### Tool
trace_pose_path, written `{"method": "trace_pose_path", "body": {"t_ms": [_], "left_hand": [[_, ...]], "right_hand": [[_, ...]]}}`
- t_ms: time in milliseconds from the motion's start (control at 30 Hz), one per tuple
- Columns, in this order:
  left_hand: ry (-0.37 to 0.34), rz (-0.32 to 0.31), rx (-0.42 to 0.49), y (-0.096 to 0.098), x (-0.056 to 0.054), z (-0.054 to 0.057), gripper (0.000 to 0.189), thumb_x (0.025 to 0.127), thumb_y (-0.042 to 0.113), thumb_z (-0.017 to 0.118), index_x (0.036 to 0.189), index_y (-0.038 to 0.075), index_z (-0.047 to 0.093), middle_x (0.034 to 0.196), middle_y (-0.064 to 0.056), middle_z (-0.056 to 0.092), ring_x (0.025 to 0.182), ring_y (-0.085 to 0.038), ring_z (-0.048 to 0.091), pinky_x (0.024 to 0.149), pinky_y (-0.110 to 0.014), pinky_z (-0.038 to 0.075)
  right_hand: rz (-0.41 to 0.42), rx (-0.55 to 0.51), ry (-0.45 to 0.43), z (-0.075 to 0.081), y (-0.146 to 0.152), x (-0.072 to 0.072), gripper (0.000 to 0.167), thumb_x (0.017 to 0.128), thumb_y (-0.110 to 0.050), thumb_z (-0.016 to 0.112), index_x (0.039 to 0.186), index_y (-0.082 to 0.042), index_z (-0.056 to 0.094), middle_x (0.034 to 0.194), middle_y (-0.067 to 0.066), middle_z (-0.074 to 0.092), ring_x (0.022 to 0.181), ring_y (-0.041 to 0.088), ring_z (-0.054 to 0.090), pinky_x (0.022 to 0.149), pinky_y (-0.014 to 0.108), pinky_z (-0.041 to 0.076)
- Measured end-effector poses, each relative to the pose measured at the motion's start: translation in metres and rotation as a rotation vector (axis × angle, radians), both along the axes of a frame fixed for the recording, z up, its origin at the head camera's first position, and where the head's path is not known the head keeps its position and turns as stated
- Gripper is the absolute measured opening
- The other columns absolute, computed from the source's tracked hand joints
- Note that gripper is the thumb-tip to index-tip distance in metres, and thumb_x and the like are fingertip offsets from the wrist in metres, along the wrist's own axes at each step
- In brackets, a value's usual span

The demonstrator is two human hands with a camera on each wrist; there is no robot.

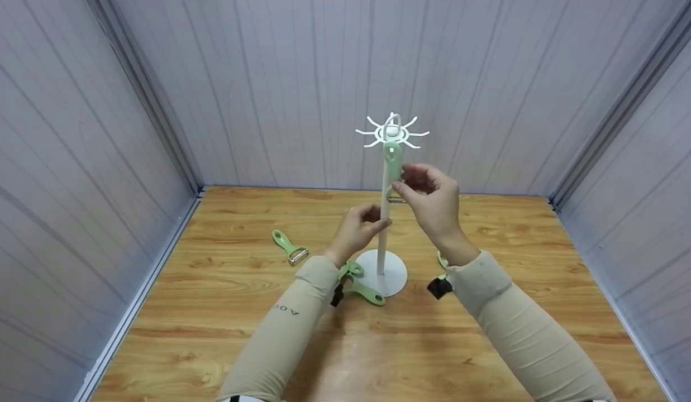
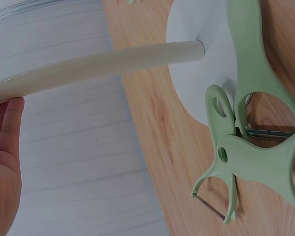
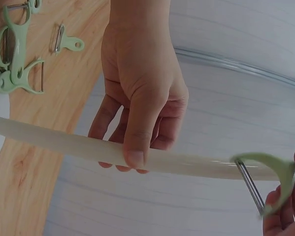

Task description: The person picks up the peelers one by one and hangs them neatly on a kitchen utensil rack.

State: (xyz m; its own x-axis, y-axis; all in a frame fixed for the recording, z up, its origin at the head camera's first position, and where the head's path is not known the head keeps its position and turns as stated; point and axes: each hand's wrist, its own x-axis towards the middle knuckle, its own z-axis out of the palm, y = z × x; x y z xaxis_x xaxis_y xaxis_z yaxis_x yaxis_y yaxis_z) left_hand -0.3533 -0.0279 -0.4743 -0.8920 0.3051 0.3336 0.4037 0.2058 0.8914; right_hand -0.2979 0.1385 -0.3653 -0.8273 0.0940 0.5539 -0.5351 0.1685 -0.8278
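A white stand [image 1: 382, 240] rises from a round base [image 1: 400, 273] to a ring of hooks [image 1: 418, 134] at its top. My left hand [image 1: 353, 231] grips its pole about midway up, thumb on one side and fingers on the other. Higher up, my right hand [image 1: 434, 204] pinches a light green peeler [image 1: 394, 162] between thumb and fingers. The peeler hangs blade downward, and the holed end of its handle overlaps the front hooks in the head view. In the right wrist view the peeler's metal blade [image 3: 250, 187] shows beside the pole.
Several green peelers [image 2: 255, 162] lie in a cluster at the base's near left, partly behind my left sleeve. One peeler [image 1: 289, 247] lies apart on the left of the wooden table [image 1: 222, 312]. Another peeler [image 1: 442, 260] is mostly hidden by my right forearm. Panelled walls [image 1: 278, 89] surround the table.
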Motion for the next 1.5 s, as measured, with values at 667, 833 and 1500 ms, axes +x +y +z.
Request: {"method": "trace_pose_path", "body": {"t_ms": [667, 833, 1500], "left_hand": [[0.020, 0.008, -0.004, -0.002, 0.000, -0.002, 0.018, 0.100, 0.008, 0.078, 0.113, -0.004, 0.076, 0.108, -0.019, 0.079, 0.097, -0.016, 0.072, 0.091, -0.032, 0.063], [-0.001, 0.004, 0.002, -0.002, 0.000, -0.002, 0.018, 0.100, 0.010, 0.079, 0.115, -0.002, 0.077, 0.109, -0.017, 0.080, 0.099, -0.018, 0.074, 0.090, -0.032, 0.063], [0.019, 0.003, 0.011, 0.000, 0.000, -0.002, 0.017, 0.099, 0.008, 0.080, 0.112, -0.002, 0.077, 0.107, -0.017, 0.080, 0.096, -0.017, 0.074, 0.090, -0.031, 0.063]], "right_hand": [[-0.098, 0.067, -0.021, -0.007, 0.039, 0.004, 0.031, 0.090, 0.003, 0.085, 0.120, 0.006, 0.076, 0.109, 0.011, 0.079, 0.095, 0.005, 0.070, 0.089, 0.018, 0.058], [-0.112, 0.069, -0.018, -0.013, 0.052, 0.004, 0.032, 0.089, 0.003, 0.086, 0.119, 0.007, 0.077, 0.107, 0.006, 0.078, 0.094, 0.004, 0.070, 0.088, 0.018, 0.058], [-0.160, 0.171, -0.073, -0.041, 0.085, 0.009, 0.032, 0.094, -0.001, 0.084, 0.124, 0.005, 0.076, 0.118, 0.022, 0.076, 0.096, 0.000, 0.067, 0.088, 0.014, 0.056]]}}
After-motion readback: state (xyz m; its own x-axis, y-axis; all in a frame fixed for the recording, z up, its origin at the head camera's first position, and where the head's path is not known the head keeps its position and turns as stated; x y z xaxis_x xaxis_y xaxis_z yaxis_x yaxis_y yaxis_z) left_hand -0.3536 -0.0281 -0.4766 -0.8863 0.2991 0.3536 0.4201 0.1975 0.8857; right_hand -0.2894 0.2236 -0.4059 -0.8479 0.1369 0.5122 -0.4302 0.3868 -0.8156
